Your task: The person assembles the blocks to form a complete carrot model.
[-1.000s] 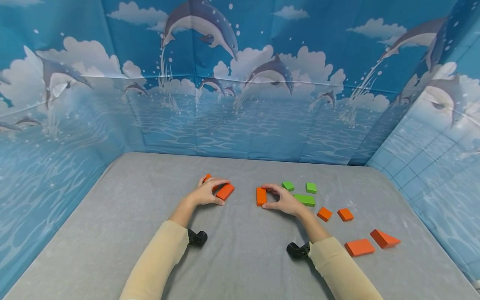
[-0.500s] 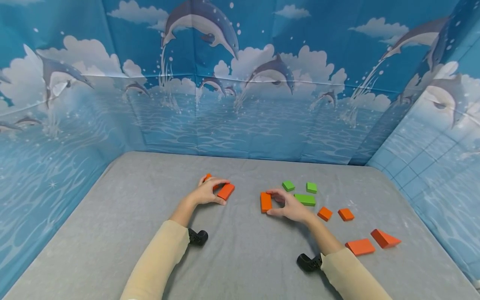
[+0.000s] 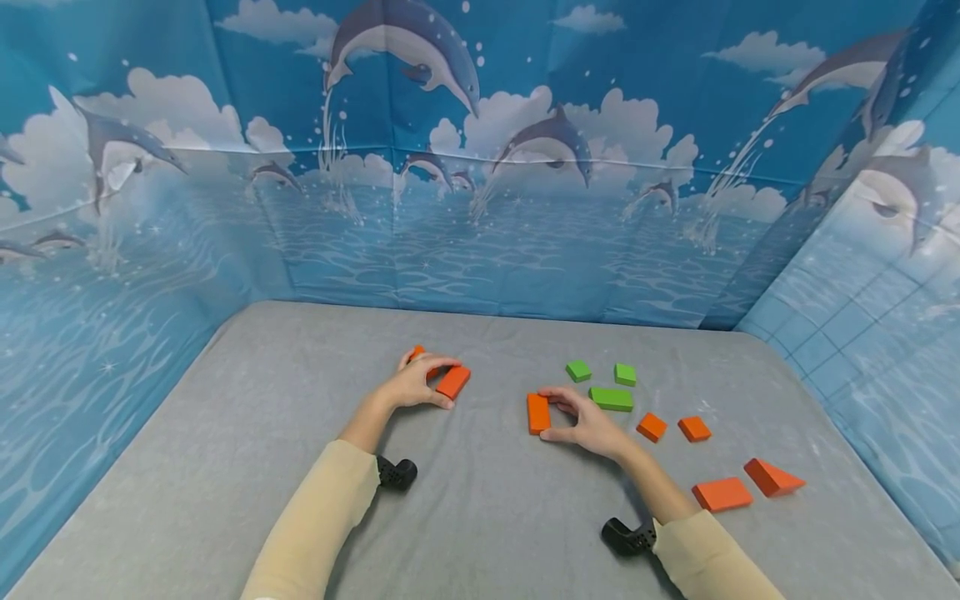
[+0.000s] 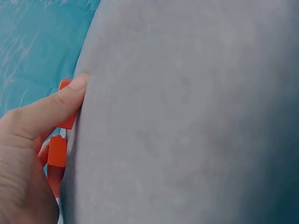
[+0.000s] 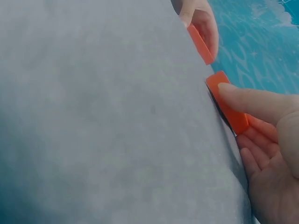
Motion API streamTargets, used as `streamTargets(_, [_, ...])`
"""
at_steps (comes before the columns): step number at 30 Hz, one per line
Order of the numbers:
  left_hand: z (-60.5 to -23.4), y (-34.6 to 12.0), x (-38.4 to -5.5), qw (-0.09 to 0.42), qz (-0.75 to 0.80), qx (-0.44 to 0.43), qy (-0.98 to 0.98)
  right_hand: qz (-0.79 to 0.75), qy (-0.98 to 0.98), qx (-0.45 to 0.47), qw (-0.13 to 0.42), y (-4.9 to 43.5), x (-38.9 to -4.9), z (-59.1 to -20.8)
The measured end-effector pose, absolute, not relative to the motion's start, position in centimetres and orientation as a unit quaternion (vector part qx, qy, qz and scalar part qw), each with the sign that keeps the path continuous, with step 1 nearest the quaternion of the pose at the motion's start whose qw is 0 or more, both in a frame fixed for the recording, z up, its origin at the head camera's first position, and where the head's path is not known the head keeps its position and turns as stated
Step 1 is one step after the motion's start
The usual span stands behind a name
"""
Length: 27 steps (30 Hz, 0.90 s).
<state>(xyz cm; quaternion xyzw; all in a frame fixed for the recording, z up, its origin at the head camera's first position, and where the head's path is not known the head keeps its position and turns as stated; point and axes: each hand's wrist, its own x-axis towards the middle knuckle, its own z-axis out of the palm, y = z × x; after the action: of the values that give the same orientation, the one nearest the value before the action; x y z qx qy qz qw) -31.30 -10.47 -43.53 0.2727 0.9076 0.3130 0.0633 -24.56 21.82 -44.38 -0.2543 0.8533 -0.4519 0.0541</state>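
My left hand [image 3: 415, 383] pinches an orange rectangular block [image 3: 453, 382] between thumb and fingers, on the left part of the grey cloth. A second orange piece [image 3: 417, 352] peeks out behind that hand, mostly hidden by it. In the left wrist view, one orange block [image 4: 57, 151] lies by the curled fingers and another [image 4: 68, 122] shows behind the thumb. To the right, my right hand [image 3: 588, 423] holds an orange rectangular block [image 3: 538, 414] by its ends, standing apart from the left one. The right wrist view has the thumb on this block's face [image 5: 229, 105].
Right of the right hand lie a long green block [image 3: 611, 399] and two small green blocks [image 3: 578, 371]. Two small orange blocks [image 3: 652, 427], an orange rectangular block [image 3: 722, 494] and an orange wedge [image 3: 774, 478] lie farther right. A dolphin-print curtain [image 3: 480, 250] borders the cloth.
My right hand has drawn its orange block rightward and toward me, away from the left one. The left hand has stayed almost still, holding its block.
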Motion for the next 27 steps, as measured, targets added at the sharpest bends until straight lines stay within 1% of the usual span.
streamTargets(6, [-43.5, -10.5, -31.3, 0.074, 0.325, 0.268, 0.904, -0.456, 0.853, -0.243, 0.067, 22.0, -24.6, -44.6])
streamTargets(14, [-43.6, -10.4, -31.4, 0.067, 0.329, 0.265, 0.904, -0.459, 0.852, -0.239, 0.076, 22.0, -24.6, -44.6])
streamTargets(20, [-43.4, -9.7, -31.0, 0.043, 0.347, 0.259, 0.900, -0.459, 0.853, -0.236, 0.076, 22.0, -24.6, -44.6])
streamTargets(27, [-43.0, -7.3, -29.8, 0.016, 0.383, 0.270, 0.884, -0.456, 0.854, -0.237, 0.072, 22.0, -24.6, -44.5])
